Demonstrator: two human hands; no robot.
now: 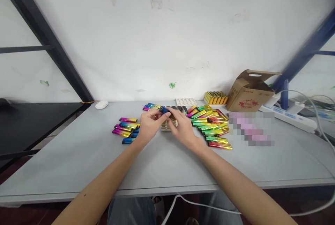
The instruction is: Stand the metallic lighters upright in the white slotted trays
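Observation:
In the middle of the table, my left hand (150,124) and my right hand (182,126) come together with bent fingers around a lighter (164,110) that shows blue with a dark top. Beneath and just behind them is a pale tray with holes (165,127), partly covered by my fingers. Dark-topped lighters (180,109) stand upright at its far side. Shiny blue, purple and yellow lighters (125,129) lie loose left of my left hand. Right of my right hand spreads a larger pile of green, yellow and red lighters (210,126).
Against the wall stand a white holed tray (185,102) and a tray of upright yellow cylinders (216,97). An open cardboard box (248,96), a power strip (290,117) and white cables are at the right. A small white case (102,104) lies back left.

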